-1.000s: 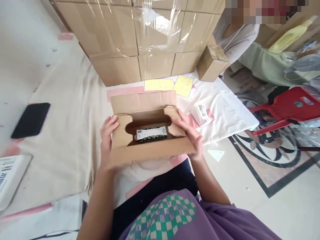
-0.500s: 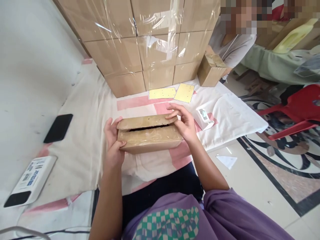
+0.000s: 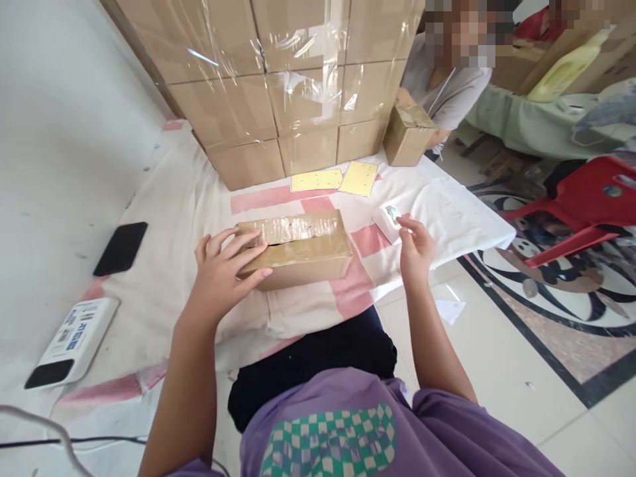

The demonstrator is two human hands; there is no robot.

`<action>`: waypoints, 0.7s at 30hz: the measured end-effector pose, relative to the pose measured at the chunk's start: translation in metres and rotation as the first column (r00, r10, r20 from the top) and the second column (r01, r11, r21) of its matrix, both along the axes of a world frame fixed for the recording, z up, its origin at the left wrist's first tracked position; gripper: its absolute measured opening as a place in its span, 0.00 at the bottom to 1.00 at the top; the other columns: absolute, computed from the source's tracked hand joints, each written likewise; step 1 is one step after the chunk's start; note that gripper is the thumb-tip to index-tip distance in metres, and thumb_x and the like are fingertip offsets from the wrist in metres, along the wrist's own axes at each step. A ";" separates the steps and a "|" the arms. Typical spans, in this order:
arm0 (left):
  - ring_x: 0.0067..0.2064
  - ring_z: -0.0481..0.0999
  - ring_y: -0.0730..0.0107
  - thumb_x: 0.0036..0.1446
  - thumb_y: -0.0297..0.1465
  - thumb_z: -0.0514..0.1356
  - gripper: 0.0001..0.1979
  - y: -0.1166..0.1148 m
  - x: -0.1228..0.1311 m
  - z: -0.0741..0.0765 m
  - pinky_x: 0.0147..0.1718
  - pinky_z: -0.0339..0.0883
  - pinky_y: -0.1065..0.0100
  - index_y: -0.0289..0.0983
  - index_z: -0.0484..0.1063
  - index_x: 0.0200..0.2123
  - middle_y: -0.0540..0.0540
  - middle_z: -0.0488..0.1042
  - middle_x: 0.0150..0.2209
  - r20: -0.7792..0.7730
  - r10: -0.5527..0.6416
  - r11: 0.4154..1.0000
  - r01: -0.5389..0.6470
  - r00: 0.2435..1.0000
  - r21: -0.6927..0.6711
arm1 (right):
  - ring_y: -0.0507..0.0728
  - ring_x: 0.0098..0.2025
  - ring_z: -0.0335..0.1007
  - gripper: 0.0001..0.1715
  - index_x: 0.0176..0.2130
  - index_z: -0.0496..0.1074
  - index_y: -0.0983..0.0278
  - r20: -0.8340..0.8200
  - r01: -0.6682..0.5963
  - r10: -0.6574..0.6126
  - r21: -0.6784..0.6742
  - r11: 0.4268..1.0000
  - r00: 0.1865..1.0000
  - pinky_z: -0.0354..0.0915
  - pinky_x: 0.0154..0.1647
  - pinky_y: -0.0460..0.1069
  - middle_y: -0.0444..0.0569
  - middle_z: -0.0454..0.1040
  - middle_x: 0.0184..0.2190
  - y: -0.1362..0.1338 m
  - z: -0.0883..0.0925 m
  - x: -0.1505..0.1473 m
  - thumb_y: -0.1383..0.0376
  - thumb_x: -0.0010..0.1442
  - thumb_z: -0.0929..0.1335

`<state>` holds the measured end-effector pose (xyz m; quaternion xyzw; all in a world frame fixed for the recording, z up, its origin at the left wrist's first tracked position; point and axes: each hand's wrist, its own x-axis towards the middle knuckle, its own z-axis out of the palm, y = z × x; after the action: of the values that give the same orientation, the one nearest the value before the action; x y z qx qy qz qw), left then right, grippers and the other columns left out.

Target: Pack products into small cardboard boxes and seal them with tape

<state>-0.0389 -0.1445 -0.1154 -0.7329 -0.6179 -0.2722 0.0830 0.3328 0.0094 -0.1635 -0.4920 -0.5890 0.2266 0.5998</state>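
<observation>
Two flat objects at the left on the pale cloth [image 3: 163,298]: near, a white device [image 3: 72,341] with printed markings; farther off, a black slab [image 3: 120,248]. Next, the left hand [image 3: 223,271], palm down with fingers spread, over the left end of the brown carton [image 3: 318,255]. Long axis running left to right, right end slightly farther away; flaps down, with a thin dark gap along the top beside the left fingertips. On the far side, a tall stack of cartons [image 3: 238,106] behind shiny clear film or tape, with two yellow cards [image 3: 317,180] at its foot. Right of the brown carton, a white dispenser [image 3: 385,224], seemingly for tape, much nearer to the right hand [image 3: 416,248] than to the left. Just left of the right fingertips, apparently touching; thumb and fingers close together, but cannot tell whether pinching tape or nothing. From that hand, the brown carton to the left across a strip of cloth, right end facing it. Beyond, at far right, a co-worker's pale sleeve [image 3: 470,93], a small box [image 3: 410,136] and a red chair [image 3: 591,199]
</observation>
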 end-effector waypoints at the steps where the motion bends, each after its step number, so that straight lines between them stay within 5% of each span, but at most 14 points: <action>1: 0.69 0.64 0.37 0.68 0.45 0.61 0.17 -0.001 -0.001 0.002 0.69 0.44 0.30 0.50 0.81 0.55 0.46 0.75 0.65 -0.012 -0.004 1.000 0.003 1.000 -0.007 | 0.64 0.56 0.76 0.16 0.43 0.80 0.59 0.011 0.067 -0.066 -0.079 0.995 0.998 0.69 0.60 0.62 0.53 0.82 0.49 0.009 -0.003 0.015 0.56 0.62 0.66; 3: 0.67 0.67 0.36 0.64 0.41 0.66 0.13 -0.001 0.002 0.005 0.67 0.51 0.30 0.54 0.82 0.51 0.49 0.74 0.65 -0.050 -0.040 0.989 0.047 0.998 0.140 | 0.64 0.51 0.75 0.16 0.38 0.79 0.62 0.050 0.100 -0.090 -0.255 0.962 0.995 0.69 0.56 0.61 0.54 0.81 0.44 0.027 -0.005 0.041 0.56 0.58 0.67; 5: 0.61 0.72 0.39 0.57 0.34 0.71 0.16 0.001 0.020 0.005 0.62 0.62 0.34 0.56 0.83 0.49 0.49 0.76 0.62 -0.097 -0.121 0.897 0.151 0.988 0.416 | 0.61 0.44 0.74 0.15 0.35 0.78 0.63 0.061 0.047 -0.025 -0.396 0.917 0.998 0.70 0.50 0.58 0.52 0.80 0.36 0.043 -0.001 0.059 0.56 0.56 0.67; 7: 0.53 0.77 0.46 0.52 0.26 0.73 0.23 0.005 0.064 0.000 0.56 0.70 0.41 0.54 0.82 0.50 0.47 0.78 0.56 -0.118 -0.273 0.748 0.288 0.955 0.598 | 0.58 0.35 0.72 0.14 0.32 0.77 0.64 0.045 -0.036 0.066 -0.473 0.880 0.997 0.70 0.44 0.55 0.49 0.77 0.28 0.057 0.004 0.068 0.58 0.57 0.66; 9: 0.50 0.80 0.52 0.53 0.24 0.72 0.27 0.017 0.131 -0.013 0.55 0.74 0.49 0.52 0.80 0.54 0.47 0.79 0.54 -0.060 -0.476 0.701 0.419 0.878 0.577 | 0.56 0.30 0.68 0.10 0.29 0.75 0.64 0.059 -0.087 0.141 -0.538 0.838 0.988 0.68 0.40 0.54 0.47 0.73 0.23 0.071 0.008 0.069 0.62 0.56 0.67; 11: 0.62 0.75 0.46 0.58 0.28 0.71 0.29 0.045 0.205 -0.032 0.62 0.70 0.44 0.54 0.74 0.61 0.46 0.73 0.63 0.126 -0.573 0.776 0.487 0.810 0.401 | 0.55 0.27 0.65 0.06 0.27 0.73 0.63 0.128 -0.082 0.201 -0.613 0.786 0.971 0.68 0.39 0.55 0.46 0.68 0.20 0.088 0.011 0.066 0.64 0.53 0.70; 14: 0.78 0.44 0.31 0.60 0.36 0.71 0.42 0.117 0.287 -0.068 0.70 0.52 0.28 0.48 0.57 0.73 0.38 0.50 0.77 0.442 -0.404 0.913 0.384 0.801 0.140 | 0.58 0.29 0.67 0.08 0.25 0.71 0.61 0.257 -0.029 0.287 -0.696 0.718 0.923 0.69 0.40 0.59 0.44 0.65 0.17 0.112 0.015 0.061 0.67 0.49 0.74; 16: 0.79 0.35 0.28 0.60 0.40 0.72 0.47 0.171 0.307 -0.091 0.70 0.44 0.24 0.47 0.51 0.74 0.35 0.42 0.78 0.596 -0.256 0.960 0.271 0.761 0.066 | 0.60 0.32 0.69 0.10 0.26 0.70 0.61 0.288 -0.046 0.362 -0.724 0.689 0.887 0.70 0.42 0.61 0.45 0.65 0.19 0.121 0.018 0.061 0.68 0.49 0.75; 18: 0.79 0.38 0.29 0.59 0.43 0.72 0.49 0.213 0.307 -0.111 0.71 0.43 0.27 0.47 0.49 0.74 0.34 0.44 0.77 0.680 -0.222 0.962 0.272 0.698 0.034 | 0.60 0.34 0.70 0.09 0.27 0.71 0.61 0.295 -0.080 0.416 -0.728 0.680 0.860 0.70 0.43 0.61 0.46 0.66 0.22 0.120 0.021 0.065 0.67 0.52 0.75; 21: 0.77 0.45 0.31 0.56 0.45 0.74 0.49 0.238 0.295 -0.127 0.73 0.44 0.33 0.46 0.52 0.73 0.33 0.50 0.74 0.728 -0.232 0.948 0.318 0.645 0.021 | 0.60 0.39 0.69 0.08 0.31 0.71 0.62 0.333 -0.118 0.402 -0.627 0.770 0.853 0.71 0.45 0.61 0.47 0.66 0.28 0.105 0.024 0.079 0.64 0.60 0.72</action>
<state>0.2560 0.0938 -0.2420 -0.6550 -0.4955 -0.5133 -0.2489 0.4117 0.1147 -0.1399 -0.6018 -0.6759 0.3598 0.2272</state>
